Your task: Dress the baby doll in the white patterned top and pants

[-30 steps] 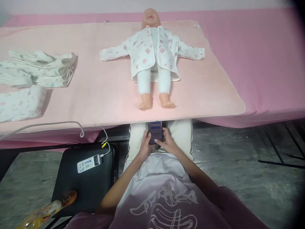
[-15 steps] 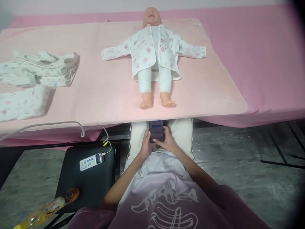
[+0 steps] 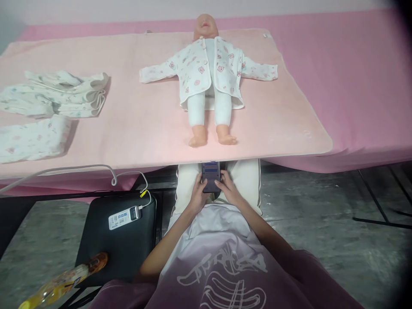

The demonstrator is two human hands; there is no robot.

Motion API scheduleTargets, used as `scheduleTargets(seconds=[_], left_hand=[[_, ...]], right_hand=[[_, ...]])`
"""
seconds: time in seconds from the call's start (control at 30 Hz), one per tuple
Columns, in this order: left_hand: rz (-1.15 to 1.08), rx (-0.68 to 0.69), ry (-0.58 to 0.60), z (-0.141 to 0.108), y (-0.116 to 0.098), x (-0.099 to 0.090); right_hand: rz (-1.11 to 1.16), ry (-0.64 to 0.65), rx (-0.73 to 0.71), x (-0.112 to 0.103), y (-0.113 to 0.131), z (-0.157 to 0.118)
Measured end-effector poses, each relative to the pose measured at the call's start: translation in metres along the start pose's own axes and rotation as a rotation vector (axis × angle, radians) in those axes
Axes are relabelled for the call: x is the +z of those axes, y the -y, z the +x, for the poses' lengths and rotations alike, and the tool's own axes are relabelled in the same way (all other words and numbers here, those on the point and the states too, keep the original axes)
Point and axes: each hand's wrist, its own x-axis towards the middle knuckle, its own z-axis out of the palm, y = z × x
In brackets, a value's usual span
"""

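Observation:
A dark phone [image 3: 211, 178] with a lit screen is held upright over the lap, just below the table's front edge. My left hand [image 3: 198, 193] grips its left side, thumb at the lower screen. On its right side my right hand [image 3: 229, 189] holds it too, the thumb over the lower right of the screen. Above, on the table, a doll [image 3: 206, 25] lies on its back, arms spread, in white leggings. Its white patterned jacket [image 3: 193, 71] hangs unfastened at the front.
Folded patterned clothes [image 3: 77, 94] and a white patterned bundle [image 3: 35, 139] lie on the pink mat [image 3: 128, 128] at left. A cable [image 3: 80, 166] runs to a white device [image 3: 124, 218] on a black stool [image 3: 116, 253]. A bottle [image 3: 61, 283] is at lower left.
My right thumb has shifted rightward and up from the phone's lower middle. My left thumb now reaches onto the screen. The view has shifted slightly.

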Motion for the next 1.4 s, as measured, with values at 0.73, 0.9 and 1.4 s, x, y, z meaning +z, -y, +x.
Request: scheduleTargets(seconds=[0.73,0.9,1.4], left_hand=[[0.068,-0.036,0.024,-0.002,0.003,-0.012],[0.023,-0.03,0.057,-0.001,0.0,-0.011],[-0.011,-0.007,0.013,0.001,0.002,-0.002]], right_hand=[[-0.008,0.007,0.026,-0.004,0.006,0.0],[-0.012,0.007,0.033,-0.005,0.004,0.0],[-0.047,-0.009,-0.001,-0.001,0.0,0.001]])
